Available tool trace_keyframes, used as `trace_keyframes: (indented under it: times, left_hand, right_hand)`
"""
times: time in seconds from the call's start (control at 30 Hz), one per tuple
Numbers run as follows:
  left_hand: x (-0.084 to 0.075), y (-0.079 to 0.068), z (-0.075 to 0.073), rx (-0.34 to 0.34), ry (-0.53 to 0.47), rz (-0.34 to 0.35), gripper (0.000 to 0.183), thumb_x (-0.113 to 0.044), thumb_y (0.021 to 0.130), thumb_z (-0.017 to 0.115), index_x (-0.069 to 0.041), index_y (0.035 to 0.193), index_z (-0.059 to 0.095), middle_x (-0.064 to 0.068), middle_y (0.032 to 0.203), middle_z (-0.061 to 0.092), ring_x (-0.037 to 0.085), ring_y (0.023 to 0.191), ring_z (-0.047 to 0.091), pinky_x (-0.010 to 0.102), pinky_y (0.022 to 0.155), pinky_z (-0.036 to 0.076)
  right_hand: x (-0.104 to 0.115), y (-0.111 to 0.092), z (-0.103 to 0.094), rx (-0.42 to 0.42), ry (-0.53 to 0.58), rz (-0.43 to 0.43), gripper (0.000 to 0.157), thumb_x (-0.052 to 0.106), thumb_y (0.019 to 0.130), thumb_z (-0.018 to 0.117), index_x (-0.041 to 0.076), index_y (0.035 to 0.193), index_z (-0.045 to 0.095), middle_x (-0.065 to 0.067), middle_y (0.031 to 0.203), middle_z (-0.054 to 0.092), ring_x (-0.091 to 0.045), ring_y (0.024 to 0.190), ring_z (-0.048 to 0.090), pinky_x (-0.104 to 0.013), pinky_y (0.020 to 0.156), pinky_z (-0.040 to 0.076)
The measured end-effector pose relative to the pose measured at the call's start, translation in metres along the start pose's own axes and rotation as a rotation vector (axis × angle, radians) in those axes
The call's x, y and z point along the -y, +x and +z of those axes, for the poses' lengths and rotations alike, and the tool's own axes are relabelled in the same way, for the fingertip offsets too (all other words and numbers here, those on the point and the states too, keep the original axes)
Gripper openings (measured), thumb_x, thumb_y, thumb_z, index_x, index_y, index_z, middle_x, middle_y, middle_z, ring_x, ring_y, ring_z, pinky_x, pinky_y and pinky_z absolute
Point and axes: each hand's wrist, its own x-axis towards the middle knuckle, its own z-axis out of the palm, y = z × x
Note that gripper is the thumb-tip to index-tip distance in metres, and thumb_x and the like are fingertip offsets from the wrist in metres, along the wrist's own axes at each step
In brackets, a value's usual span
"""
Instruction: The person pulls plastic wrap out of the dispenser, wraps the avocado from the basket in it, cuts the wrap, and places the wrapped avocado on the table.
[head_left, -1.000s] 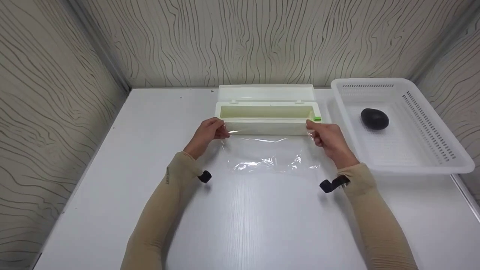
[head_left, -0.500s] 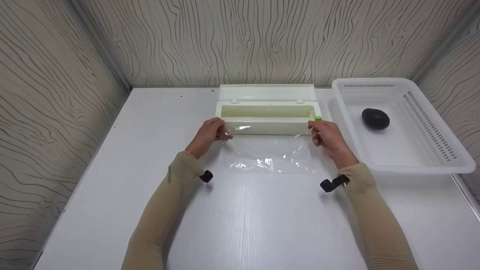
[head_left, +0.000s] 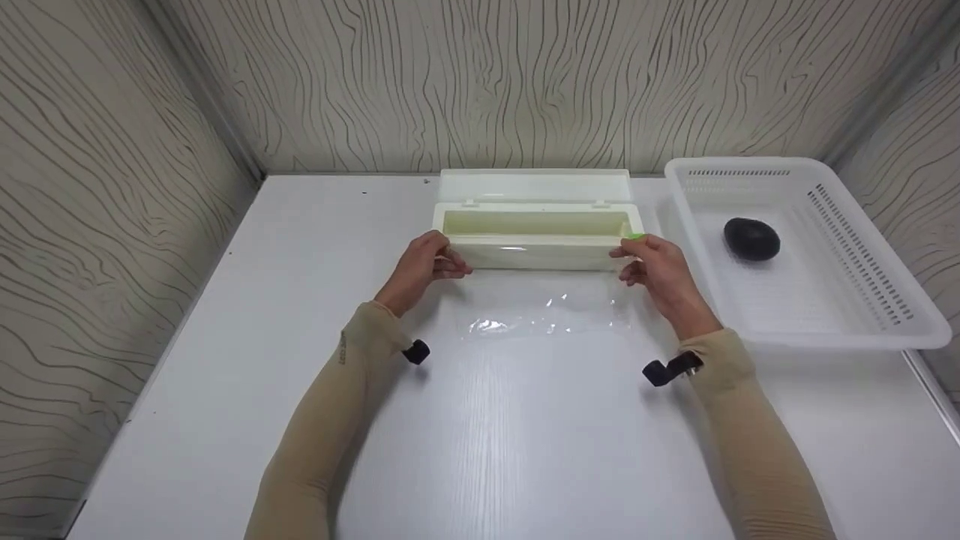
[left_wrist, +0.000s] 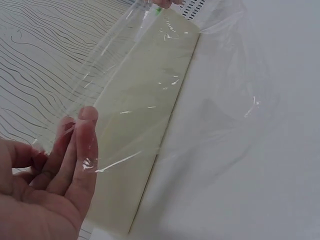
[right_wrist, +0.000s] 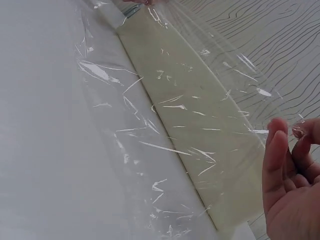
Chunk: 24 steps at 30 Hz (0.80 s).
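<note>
A long pale-green cling film dispenser box [head_left: 540, 256] lies at the back of the table, its lid [head_left: 534, 184] folded back. Clear cling film [head_left: 555, 307] spreads across the front of the box and over the tabletop, with shiny creases. At the film's left edge, my left hand [head_left: 420, 266] pinches it between thumb and index finger; the other fingers [left_wrist: 87, 145] extend against the sheet. My right hand [head_left: 661, 274] pinches the film's right corner, as the right wrist view shows with fingertips [right_wrist: 299, 132] gathering it. That hand partly covers a green piece [head_left: 636, 236] at the box's right end.
A white perforated basket [head_left: 810, 339] stands at the right, holding a dark egg-shaped object [head_left: 751, 240]. Patterned wall panels [head_left: 480, 82] rise behind and beside the white table [head_left: 480, 435]. Black wrist camera mounts [head_left: 660, 371] stick out from the sleeves.
My right hand has shifted slightly right and now covers more of the green piece. The film's near edge has drawn back a little towards the box. My left hand has barely moved.
</note>
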Motion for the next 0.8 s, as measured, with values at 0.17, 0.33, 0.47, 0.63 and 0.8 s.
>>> trace_keyframes:
  times: [0.17,0.33,0.47,0.63,0.8]
  left_hand:
    - [-0.0011,0.0028,0.0009,-0.024,-0.001,0.0,0.028,-0.019,0.11,0.035,-0.003,0.099,0.055,0.013,0.095,0.071,0.026,0.093,0.077,0.035,0.087,0.064]
    - [-0.0031,0.0017,0.0017,-0.031,0.003,-0.012,0.028,-0.019,0.11,0.034,-0.001,0.101,0.053,0.011,0.091,0.07,0.023,0.084,0.077,0.033,0.08,0.064]
    - [-0.0037,0.001,0.0017,-0.034,0.0,-0.027,0.026,-0.019,0.109,0.035,-0.005,0.095,0.053,0.009,0.087,0.069,0.021,0.078,0.076,0.032,0.075,0.064]
    - [-0.0027,0.0018,0.0008,-0.036,0.018,-0.043,0.026,-0.019,0.108,0.035,-0.008,0.094,0.053,0.007,0.085,0.068,0.018,0.075,0.074,0.031,0.073,0.064]
    - [-0.0016,-0.0005,0.0001,-0.035,0.033,-0.06,0.027,-0.02,0.108,0.034,-0.007,0.095,0.054,0.007,0.084,0.067,0.018,0.074,0.074,0.032,0.074,0.064]
  right_hand:
    - [0.0022,0.0,-0.0003,0.007,0.043,-0.007,0.017,0.011,0.102,0.065,0.009,0.09,0.053,0.003,0.072,0.072,-0.006,0.054,0.057,-0.018,0.051,0.045]
    - [0.007,-0.0019,-0.0012,0.018,0.035,0.083,0.024,0.015,0.1,0.069,0.004,0.107,0.049,0.005,0.066,0.06,-0.003,0.056,0.051,-0.015,0.05,0.042]
    - [0.0096,-0.004,-0.0028,0.009,-0.011,0.125,0.032,0.019,0.099,0.072,0.0,0.116,0.052,0.007,0.067,0.056,0.0,0.055,0.048,-0.013,0.049,0.042]
    - [0.0095,-0.0069,-0.0022,0.0,-0.018,0.138,0.025,0.017,0.097,0.074,0.002,0.104,0.056,0.008,0.065,0.057,0.0,0.055,0.05,-0.013,0.05,0.043]
    - [0.0073,-0.0074,-0.0029,0.038,-0.027,0.158,0.009,0.014,0.099,0.072,0.012,0.09,0.073,0.007,0.065,0.058,-0.001,0.055,0.05,-0.013,0.049,0.043]
